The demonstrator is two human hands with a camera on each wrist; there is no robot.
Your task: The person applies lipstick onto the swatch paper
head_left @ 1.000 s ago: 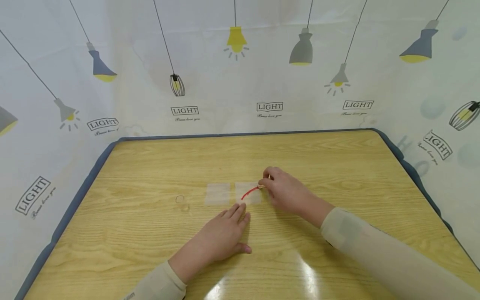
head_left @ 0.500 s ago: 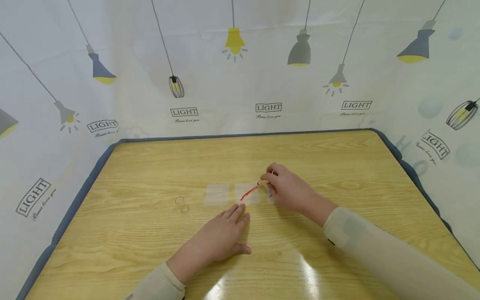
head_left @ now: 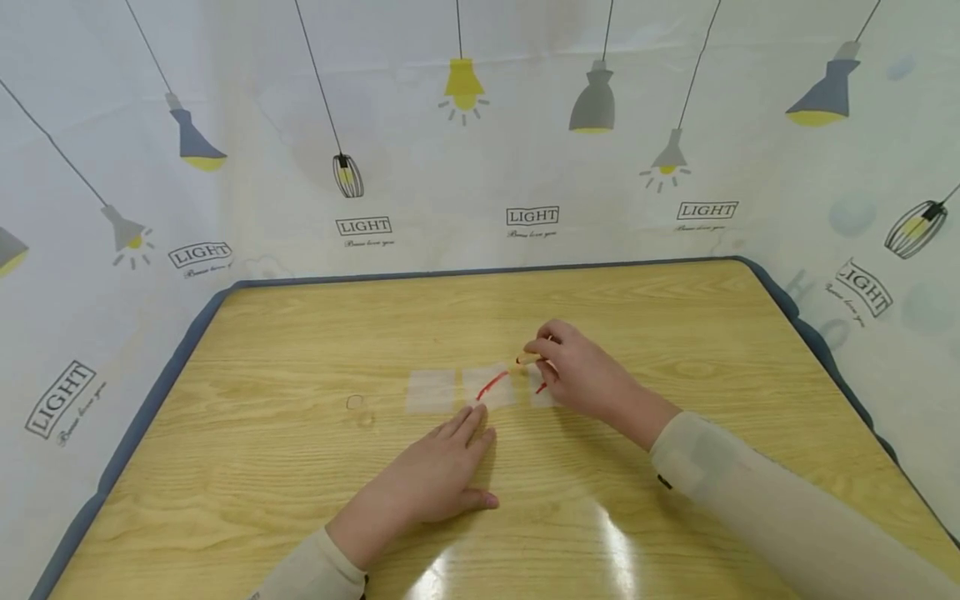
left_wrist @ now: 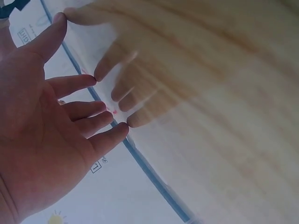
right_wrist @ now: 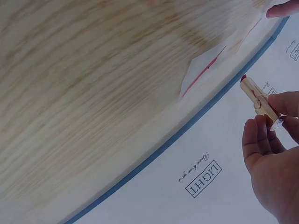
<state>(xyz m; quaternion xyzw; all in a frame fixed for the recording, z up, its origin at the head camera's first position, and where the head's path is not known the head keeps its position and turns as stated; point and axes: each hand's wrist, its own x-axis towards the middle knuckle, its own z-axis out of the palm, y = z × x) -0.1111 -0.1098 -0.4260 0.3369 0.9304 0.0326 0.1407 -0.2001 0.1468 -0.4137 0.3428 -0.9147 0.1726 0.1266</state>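
My right hand (head_left: pixel 588 375) holds a gold-tubed lipstick (right_wrist: pixel 256 95) between thumb and fingers, its red tip pointing left. In the head view the lipstick is just past the upper right corner of the middle paper square (head_left: pixel 486 379), which bears a red slanting stroke. Flat on the table, my left hand (head_left: pixel 431 479) has straight fingers touching that square's lower left edge. To the right, a second square (head_left: pixel 537 398) with a red mark is partly covered by my right hand. The third, left square (head_left: pixel 431 392) shows no mark.
The wood-grain table (head_left: pixel 300 333) has a dark blue edge. A white sheet printed with lamps (head_left: pixel 420 183) surrounds its back and sides. Left of the paper squares, a small dark outline (head_left: pixel 355 402) shows on the tabletop.
The lipstick tip has left the end of the red stroke on the middle square. My right hand has shifted slightly away and up, uncovering more of the right square. My left hand stays put.
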